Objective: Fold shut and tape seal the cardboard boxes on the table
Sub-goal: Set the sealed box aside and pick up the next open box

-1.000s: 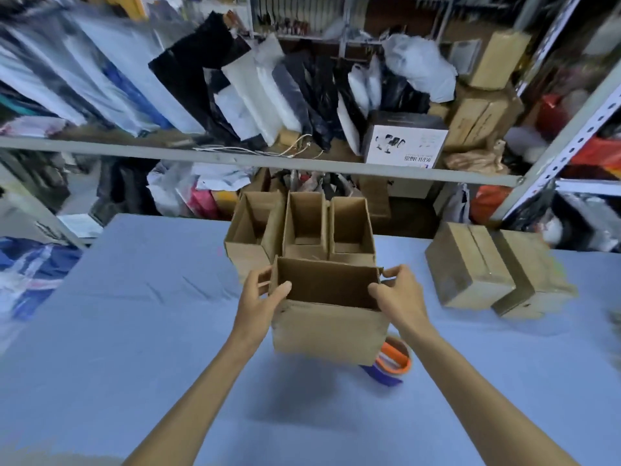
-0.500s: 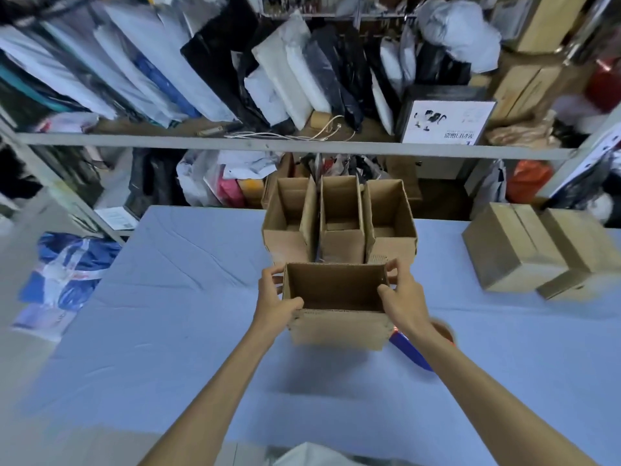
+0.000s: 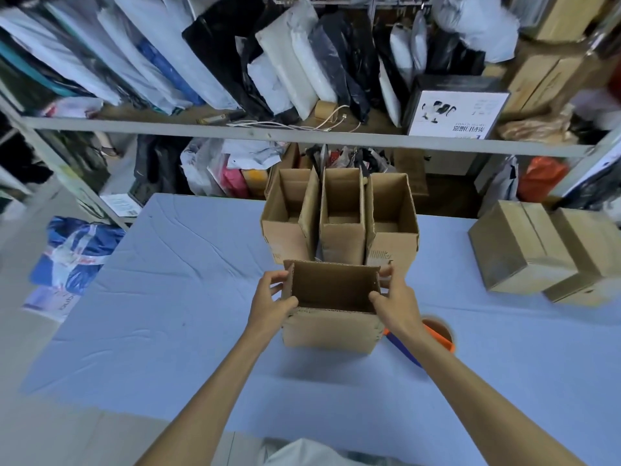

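The open box (image 3: 331, 309) stands on the blue table (image 3: 168, 297), just in front of three other open boxes (image 3: 339, 213). To close it well, fold the short end flaps in first and keep the walls square. Left hand (image 3: 272, 302) and right hand (image 3: 393, 302) each grip one side wall, thumbs hooked inside, forearms reaching forward

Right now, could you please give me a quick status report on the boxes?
Both hands, left and right, gripping open brown cardboard box. Flaps unfolded, untaped. Orange tape dispenser beside right wrist.
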The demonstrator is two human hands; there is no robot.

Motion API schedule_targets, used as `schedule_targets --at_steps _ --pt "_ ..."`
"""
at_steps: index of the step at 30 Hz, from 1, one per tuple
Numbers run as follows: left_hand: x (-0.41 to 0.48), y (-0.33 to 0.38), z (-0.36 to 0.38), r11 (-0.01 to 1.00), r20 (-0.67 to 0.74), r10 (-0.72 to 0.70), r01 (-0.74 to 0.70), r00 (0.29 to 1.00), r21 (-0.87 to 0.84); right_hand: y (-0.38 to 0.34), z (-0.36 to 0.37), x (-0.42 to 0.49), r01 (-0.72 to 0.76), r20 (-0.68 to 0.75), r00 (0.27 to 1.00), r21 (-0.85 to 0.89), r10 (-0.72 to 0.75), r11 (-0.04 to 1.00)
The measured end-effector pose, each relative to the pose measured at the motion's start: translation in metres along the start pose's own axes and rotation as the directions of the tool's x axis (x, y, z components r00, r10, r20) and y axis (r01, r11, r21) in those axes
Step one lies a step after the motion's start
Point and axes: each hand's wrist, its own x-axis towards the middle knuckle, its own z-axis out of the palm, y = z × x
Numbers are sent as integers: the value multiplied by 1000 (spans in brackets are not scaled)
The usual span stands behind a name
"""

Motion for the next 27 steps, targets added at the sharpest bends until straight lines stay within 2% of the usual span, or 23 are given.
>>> schedule_targets --at_steps 12,16,22,27 --pt "-1 -21 -9 999 50 15 -16 999 30 19 5 4 71 19 997 35 -71 997" --pt "-1 -24 -9 996 88 41 -49 995 81 23 6 4 76 60 995 -30 -74 997" --pt "-6 -24 -15 998 132 46 -52 990 45 27 2 4 40 137 990 4 -40 999" --pt "-3 -18 -16 993 125 51 -64 991 98 26 2 4 59 175 983 18 -61 998"
